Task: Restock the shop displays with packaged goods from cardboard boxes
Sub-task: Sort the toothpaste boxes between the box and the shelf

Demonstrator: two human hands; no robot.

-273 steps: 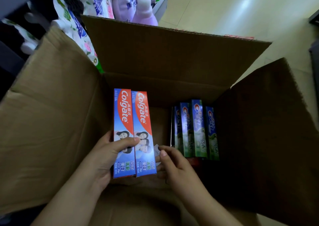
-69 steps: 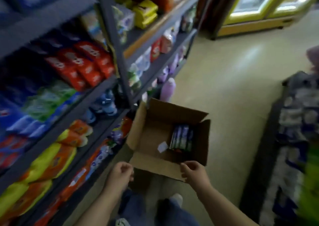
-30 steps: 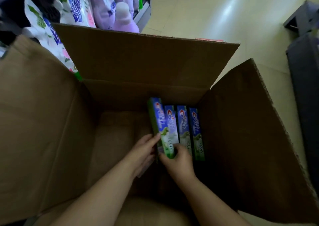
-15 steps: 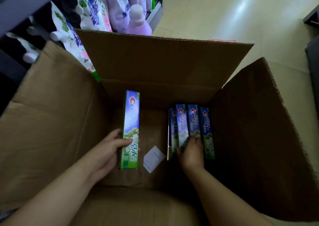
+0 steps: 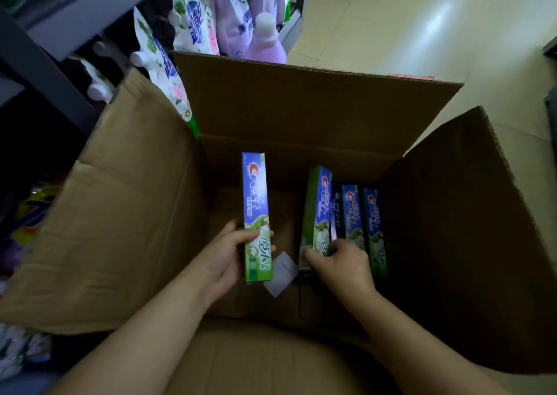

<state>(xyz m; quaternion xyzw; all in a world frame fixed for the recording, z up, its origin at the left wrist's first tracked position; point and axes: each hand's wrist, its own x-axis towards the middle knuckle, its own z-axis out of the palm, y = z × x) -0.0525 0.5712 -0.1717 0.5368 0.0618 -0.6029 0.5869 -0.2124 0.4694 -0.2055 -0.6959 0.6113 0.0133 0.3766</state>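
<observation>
An open cardboard box [image 5: 301, 99] fills the view, its four flaps folded out. Inside it my left hand [image 5: 224, 256] holds one blue and green Crest toothpaste box [image 5: 256, 210] upright by its lower end. At the right, my right hand [image 5: 340, 262] grips the bottom of a second Crest toothpaste box [image 5: 318, 207], which is tilted up out of the row. Two more Crest boxes [image 5: 363, 217] lie flat beside it against the box's right wall. A dark red pack shows in the gap between them.
A small white paper slip [image 5: 281, 269] lies on the box floor between my hands. Behind the far flap a grey shelf [image 5: 75, 18] holds detergent pouches [image 5: 193, 18] and a purple bottle [image 5: 265, 42]. Pale tiled floor [image 5: 422, 27] extends at the upper right.
My right hand has lifted the leftmost toothpaste box of the row, tilting it up. My left hand still holds its box, raised slightly. The camera has moved closer.
</observation>
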